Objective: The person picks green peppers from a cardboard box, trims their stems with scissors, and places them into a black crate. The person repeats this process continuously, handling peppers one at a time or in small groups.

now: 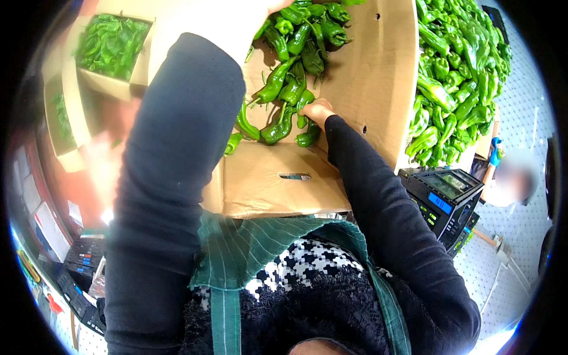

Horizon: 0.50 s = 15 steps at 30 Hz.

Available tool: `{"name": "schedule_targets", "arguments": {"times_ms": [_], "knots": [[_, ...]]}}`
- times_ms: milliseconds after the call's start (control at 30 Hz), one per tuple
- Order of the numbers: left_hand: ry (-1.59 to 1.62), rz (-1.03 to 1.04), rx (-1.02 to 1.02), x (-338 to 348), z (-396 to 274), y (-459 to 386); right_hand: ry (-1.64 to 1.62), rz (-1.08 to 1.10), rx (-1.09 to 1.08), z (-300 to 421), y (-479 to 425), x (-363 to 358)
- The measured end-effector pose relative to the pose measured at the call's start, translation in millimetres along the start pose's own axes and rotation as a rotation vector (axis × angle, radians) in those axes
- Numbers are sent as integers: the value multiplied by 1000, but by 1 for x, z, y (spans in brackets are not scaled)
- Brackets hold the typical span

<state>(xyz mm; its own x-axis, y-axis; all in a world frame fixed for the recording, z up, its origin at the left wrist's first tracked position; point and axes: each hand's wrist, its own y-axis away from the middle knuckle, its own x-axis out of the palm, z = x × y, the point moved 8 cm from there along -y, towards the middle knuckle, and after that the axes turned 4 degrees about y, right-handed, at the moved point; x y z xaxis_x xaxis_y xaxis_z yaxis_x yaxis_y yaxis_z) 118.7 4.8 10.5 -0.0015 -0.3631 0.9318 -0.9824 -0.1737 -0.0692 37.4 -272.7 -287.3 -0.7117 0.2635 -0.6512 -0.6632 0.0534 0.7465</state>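
Before me stands a cardboard box (284,195) with green peppers (290,86) spread over its bottom. My right hand (317,111) is inside it, near the right wall, its fingers closed around the end of a curved green pepper (305,101). Other peppers lie right beside these fingers. My left arm reaches across the box's left side, and the bare forearm is washed out by bright light. Only a small part of my left hand (277,5) shows at the top edge, above the peppers; its fingers and anything in them are hidden.
A large heap of green peppers (457,88) rises beyond the box's right wall. Under it stand black plastic crates (443,202). At the upper left are smaller cardboard boxes (106,84) of green peppers. Another person (510,179) with a blue glove is at the far right.
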Motion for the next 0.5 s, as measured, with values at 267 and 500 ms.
{"name": "schedule_targets", "arguments": {"times_ms": [267, 500], "knots": [[5, 70, -106, -10, 10, -11, 131, -185, 123, 17, 25, 10], [-41, 21, -118, -12, 6, -7, -100, -273, 131, 5, 9, 12]]}}
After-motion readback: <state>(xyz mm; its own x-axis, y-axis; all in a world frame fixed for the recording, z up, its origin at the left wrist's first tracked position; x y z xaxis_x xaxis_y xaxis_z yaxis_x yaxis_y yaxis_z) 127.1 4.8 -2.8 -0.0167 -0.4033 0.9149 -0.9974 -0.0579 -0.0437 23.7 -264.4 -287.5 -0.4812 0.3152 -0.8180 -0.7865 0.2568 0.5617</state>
